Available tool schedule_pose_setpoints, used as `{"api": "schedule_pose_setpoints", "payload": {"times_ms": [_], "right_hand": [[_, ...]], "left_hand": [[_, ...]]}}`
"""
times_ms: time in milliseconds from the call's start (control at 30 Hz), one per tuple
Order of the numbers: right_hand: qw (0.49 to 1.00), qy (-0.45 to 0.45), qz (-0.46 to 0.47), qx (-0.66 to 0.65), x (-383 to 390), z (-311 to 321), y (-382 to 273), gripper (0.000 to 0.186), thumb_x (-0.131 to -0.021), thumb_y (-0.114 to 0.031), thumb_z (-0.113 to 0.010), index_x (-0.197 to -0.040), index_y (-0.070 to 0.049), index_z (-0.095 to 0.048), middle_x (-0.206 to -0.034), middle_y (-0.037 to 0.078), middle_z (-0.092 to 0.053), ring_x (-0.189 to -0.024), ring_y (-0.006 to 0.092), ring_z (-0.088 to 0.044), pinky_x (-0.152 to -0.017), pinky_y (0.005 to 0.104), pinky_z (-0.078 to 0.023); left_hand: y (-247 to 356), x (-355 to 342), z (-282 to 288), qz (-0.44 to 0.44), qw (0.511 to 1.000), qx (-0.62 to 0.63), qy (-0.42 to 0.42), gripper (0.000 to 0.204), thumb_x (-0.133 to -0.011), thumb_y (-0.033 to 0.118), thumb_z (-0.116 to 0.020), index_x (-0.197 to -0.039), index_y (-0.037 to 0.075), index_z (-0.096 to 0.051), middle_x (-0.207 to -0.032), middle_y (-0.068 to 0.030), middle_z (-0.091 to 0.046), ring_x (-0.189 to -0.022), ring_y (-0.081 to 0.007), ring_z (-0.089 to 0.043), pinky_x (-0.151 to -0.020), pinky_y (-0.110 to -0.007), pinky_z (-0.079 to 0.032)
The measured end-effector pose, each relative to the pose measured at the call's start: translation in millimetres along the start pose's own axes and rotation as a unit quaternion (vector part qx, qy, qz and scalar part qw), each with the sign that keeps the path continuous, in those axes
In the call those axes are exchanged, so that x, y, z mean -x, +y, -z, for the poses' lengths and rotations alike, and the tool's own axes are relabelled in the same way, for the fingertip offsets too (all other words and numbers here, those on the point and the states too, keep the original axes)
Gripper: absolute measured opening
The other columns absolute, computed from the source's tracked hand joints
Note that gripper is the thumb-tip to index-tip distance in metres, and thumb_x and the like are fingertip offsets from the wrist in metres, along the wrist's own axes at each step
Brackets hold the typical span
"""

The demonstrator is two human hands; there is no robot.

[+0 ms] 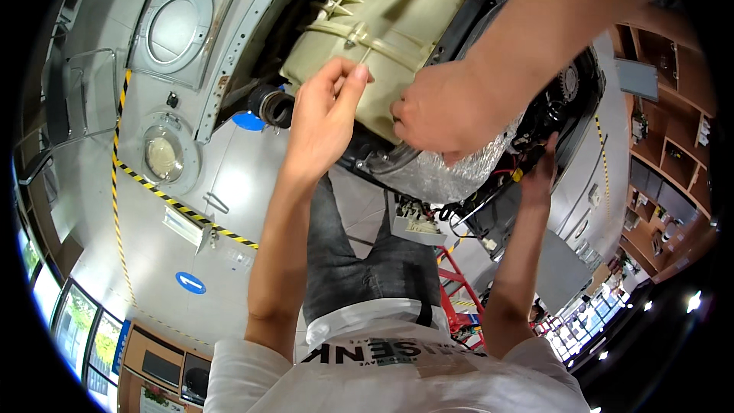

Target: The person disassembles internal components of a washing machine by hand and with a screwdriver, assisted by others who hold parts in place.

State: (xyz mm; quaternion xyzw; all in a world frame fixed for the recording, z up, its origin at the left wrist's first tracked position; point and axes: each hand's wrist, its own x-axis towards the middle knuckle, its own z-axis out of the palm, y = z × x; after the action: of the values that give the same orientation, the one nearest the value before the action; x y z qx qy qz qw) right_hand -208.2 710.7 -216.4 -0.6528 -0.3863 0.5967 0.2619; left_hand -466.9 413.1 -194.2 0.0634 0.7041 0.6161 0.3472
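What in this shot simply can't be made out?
- Head view: the right hand has its fingertips buried in the dark wiring.
- Head view: another person's hand covers whatever it grips on the beige tub.
- Head view: the thin strip pinched by the left hand is too small to identify.

Single head-worn fisheye view, close above the hands, facing an opened appliance's beige tub point(390, 23)
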Motion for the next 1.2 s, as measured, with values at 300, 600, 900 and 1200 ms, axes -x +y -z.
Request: {"api": "schedule_pose_setpoints", "payload": {"times_ms": [300,600,900,1200], "right_hand": [[0.998,-0.066,-0.015,-0.017,49.6,32.2,-4.4,0.053,-0.095,-0.050,-0.045,-0.114,-0.002,-0.056,-0.095,0.012,-0.060,-0.059,0.0161,-0.049,-0.049,0.0290,-0.041],[0.975,-0.028,0.183,-0.121,149.0,74.4,-43.3,0.040,-0.097,-0.038,-0.046,-0.102,0.000,-0.057,-0.088,0.011,-0.058,-0.057,0.0125,-0.051,-0.042,0.0245,-0.040],[0.990,-0.031,0.139,0.008,254.2,113.4,-8.0,0.029,-0.096,-0.026,-0.048,-0.091,0.000,-0.059,-0.077,0.006,-0.059,-0.048,0.0074,-0.048,-0.038,0.0213,-0.035],[0.960,-0.129,0.170,0.181,211.4,41.4,158.0,0.043,-0.084,-0.026,-0.068,-0.117,-0.002,-0.057,-0.099,0.011,-0.061,-0.077,0.0210,-0.060,-0.063,0.0311,-0.048]], "left_hand": [[-29.9,48.8,-0.6,0.050,0.987,-0.082,-0.132,0.033,-0.083,0.023,-0.068,-0.103,-0.002,-0.062,-0.063,0.0085,-0.028,-0.060,-0.0034,-0.028,-0.056,-0.021,-0.025],[-26.7,46.7,-23.3,0.027,0.945,-0.238,-0.223,0.059,-0.070,0.043,-0.077,-0.103,-0.004,-0.062,-0.074,-0.0113,-0.063,-0.064,-0.0151,-0.053,-0.061,-0.029,-0.043],[-10.2,31.6,-28.7,0.010,0.880,-0.352,-0.320,0.045,-0.078,0.031,-0.075,-0.100,-0.006,-0.064,-0.082,-0.0091,-0.066,-0.073,-0.0127,-0.057,-0.069,-0.028,-0.046],[-18.9,33.0,-17.5,0.008,0.913,-0.289,-0.289,0.038,-0.087,0.028,-0.066,-0.105,-0.005,-0.057,-0.082,0.0000,-0.057,-0.072,-0.0064,-0.045,-0.063,-0.024,-0.038]]}}
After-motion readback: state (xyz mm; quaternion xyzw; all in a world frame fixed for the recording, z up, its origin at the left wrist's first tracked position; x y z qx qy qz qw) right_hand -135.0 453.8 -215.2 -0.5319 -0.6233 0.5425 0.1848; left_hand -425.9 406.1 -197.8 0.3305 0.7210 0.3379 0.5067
